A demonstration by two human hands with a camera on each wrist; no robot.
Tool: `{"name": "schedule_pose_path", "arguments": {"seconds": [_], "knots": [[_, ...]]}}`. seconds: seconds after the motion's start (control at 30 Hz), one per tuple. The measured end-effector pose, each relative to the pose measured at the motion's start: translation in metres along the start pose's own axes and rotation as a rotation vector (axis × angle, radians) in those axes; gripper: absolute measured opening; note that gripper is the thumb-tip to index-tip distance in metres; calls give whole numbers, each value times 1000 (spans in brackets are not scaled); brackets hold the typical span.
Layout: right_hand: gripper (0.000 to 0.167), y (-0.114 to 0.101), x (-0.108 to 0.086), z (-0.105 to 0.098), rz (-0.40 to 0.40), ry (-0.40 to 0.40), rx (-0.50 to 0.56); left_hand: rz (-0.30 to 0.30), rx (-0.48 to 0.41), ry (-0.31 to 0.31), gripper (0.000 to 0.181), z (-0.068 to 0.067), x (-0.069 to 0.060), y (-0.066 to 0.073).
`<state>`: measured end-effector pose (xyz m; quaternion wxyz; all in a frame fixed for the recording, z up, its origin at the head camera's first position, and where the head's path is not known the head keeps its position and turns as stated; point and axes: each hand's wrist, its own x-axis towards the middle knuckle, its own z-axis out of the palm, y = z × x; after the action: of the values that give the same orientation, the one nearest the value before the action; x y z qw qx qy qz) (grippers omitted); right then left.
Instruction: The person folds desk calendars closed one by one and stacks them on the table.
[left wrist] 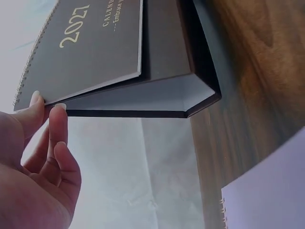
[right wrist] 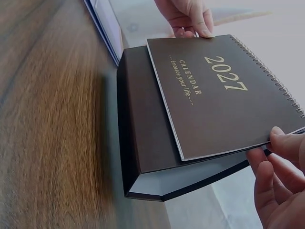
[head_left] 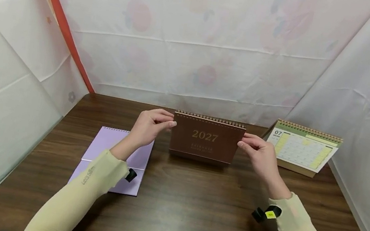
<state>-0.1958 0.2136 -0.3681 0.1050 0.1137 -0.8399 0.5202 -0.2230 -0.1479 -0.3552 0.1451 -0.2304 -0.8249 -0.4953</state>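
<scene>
A brown desk calendar (head_left: 204,140) with gold "2027" lettering and a spiral binding along its top is upright between my hands. My left hand (head_left: 148,128) pinches its left side edge near the binding, thumb on the front cover. On the opposite edge my right hand (head_left: 261,155) pinches it the same way, as the right wrist view shows with the thumb (right wrist: 283,140) on the cover. The open triangular base (left wrist: 188,93) of the calendar shows from the side. Whether its bottom touches the table cannot be told.
A purple spiral-bound calendar (head_left: 131,183) lies opened flat on the dark wood table (head_left: 170,217), partly under my left forearm. To the right stands a green and white desk calendar (head_left: 304,147) showing "07". Pale curtains (head_left: 192,68) enclose the table's back and sides.
</scene>
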Motion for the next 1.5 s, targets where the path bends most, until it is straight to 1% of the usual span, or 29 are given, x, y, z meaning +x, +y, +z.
{"name": "schedule_pose_path", "arguments": {"seconds": [0.13,0.27,0.47,0.53,0.63,0.77,0.9,0.97,1.07,1.17,1.3,1.4,1.5], "knots": [[23,-6,-6,1,-16,-4,2,2,10,-27,14,-5,-11,6],[19,-10,-11,2,-43,-15,-30,-1,-1,-54,13,-9,-19,9],[17,-5,-13,5,-51,-52,-35,-40,-30,-84,14,-10,-26,1],[17,-2,-13,6,-49,-67,-36,-42,-33,-90,15,-10,-28,-2],[16,3,-14,7,-51,-82,-57,-28,-42,-96,13,-9,-32,-5],[12,9,-18,7,-65,-112,-92,-16,9,-111,10,-7,-37,-9],[10,15,-22,8,-98,-135,-108,-25,76,-138,8,-6,-41,-10],[10,17,-24,7,-111,-142,-123,-27,102,-165,7,-5,-44,-10],[10,20,-25,7,-117,-162,-174,-14,159,-230,7,-5,-46,-12],[7,25,-25,6,-127,-224,-236,-13,215,-304,7,-4,-49,-14],[4,33,-25,7,-179,-334,-299,-17,279,-381,6,-3,-52,-19],[4,37,-25,8,-204,-396,-325,-7,317,-410,6,-2,-54,-21],[4,39,-25,9,-204,-427,-333,-5,347,-418,7,-1,-53,-21]]}}
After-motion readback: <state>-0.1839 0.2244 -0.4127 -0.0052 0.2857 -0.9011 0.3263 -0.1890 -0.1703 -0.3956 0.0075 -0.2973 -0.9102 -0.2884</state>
